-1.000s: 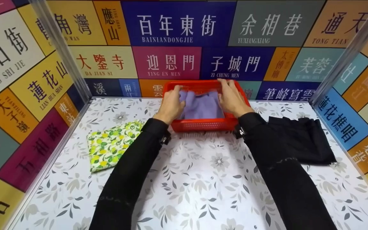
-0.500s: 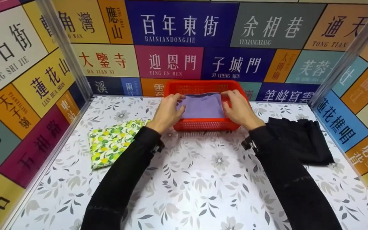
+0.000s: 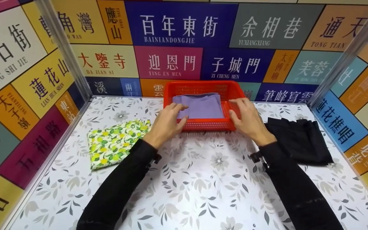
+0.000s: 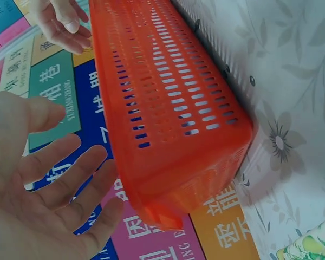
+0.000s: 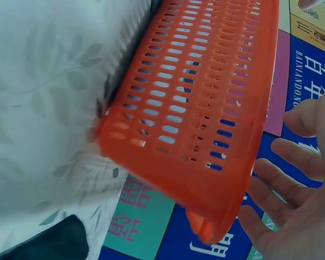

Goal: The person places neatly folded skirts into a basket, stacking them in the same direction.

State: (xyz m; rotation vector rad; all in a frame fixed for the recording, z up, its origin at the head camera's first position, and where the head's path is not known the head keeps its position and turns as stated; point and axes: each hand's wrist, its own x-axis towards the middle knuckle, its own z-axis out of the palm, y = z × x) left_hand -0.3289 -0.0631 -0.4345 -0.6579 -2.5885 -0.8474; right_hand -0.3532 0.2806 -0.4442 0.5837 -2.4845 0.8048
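A folded purple cloth [image 3: 201, 107] lies inside the red plastic basket [image 3: 203, 125], which stands against the back wall. My left hand [image 3: 168, 123] hovers over the basket's front left corner, fingers spread and nothing held. In the left wrist view the left hand [image 4: 54, 184] has its fingers loosely bent beside the slotted basket wall [image 4: 173, 108]. Over at the front right corner is my right hand [image 3: 248, 119], relaxed and holding nothing. The right wrist view shows the right hand [image 5: 298, 184] near the basket rim, apart from the cloth.
A folded lemon-print cloth [image 3: 117, 142] lies on the table at the left. Folded black fabric [image 3: 299, 140] lies at the right, near my right forearm. The table has a floral white cover [image 3: 203, 179]. Printed panels [image 3: 177, 25] wall in the back and both sides.
Both hands have come off the purple cloth and drawn back toward me and apart, the right one outward. The cloth now lies flatter in the basket, which has stayed in place.
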